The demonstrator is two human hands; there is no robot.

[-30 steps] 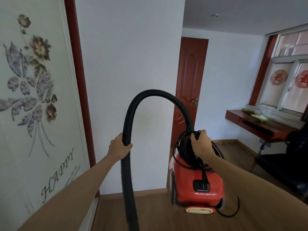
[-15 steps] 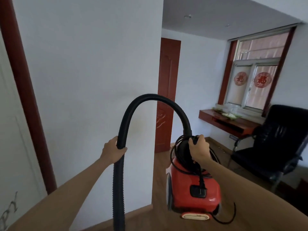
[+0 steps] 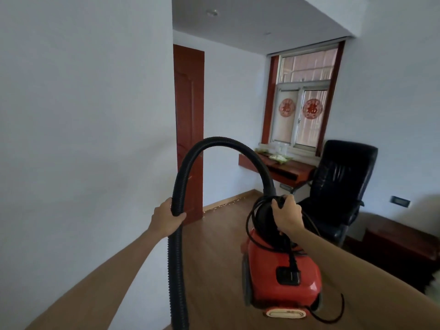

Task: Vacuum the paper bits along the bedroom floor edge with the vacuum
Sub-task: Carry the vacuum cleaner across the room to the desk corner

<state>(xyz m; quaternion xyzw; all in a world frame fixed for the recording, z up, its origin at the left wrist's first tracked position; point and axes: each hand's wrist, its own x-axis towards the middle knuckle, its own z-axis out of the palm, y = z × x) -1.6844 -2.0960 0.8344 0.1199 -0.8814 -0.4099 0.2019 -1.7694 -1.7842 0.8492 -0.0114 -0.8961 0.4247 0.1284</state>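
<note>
The left hand [image 3: 166, 220] has its fingers and thumb curled round the black ribbed hose [image 3: 221, 142], gripping it where the hose starts to drop straight down past the forearm. From that grip the hose arches up and over to the top of the red vacuum [image 3: 281, 270]. The right hand [image 3: 287, 216] is clamped over the vacuum's black top, fingers wrapped round the handle area and the coiled black cord [image 3: 291, 258] – a loop of that cord hangs off the lower right of the body. The vacuum sits low in the middle of the view, over the wooden floor [image 3: 214, 258] (whether its wheels touch the boards I cannot tell).

The paper bits [image 3: 226, 204] lie as pale specks along the skirting of the far wall, just beyond the foot of the red-brown door [image 3: 189, 129] – well apart from the vacuum. Under the window [image 3: 302, 103] there is a red-brown shelf [image 3: 285, 167], with a black office chair [image 3: 338, 186] beside it.
</note>
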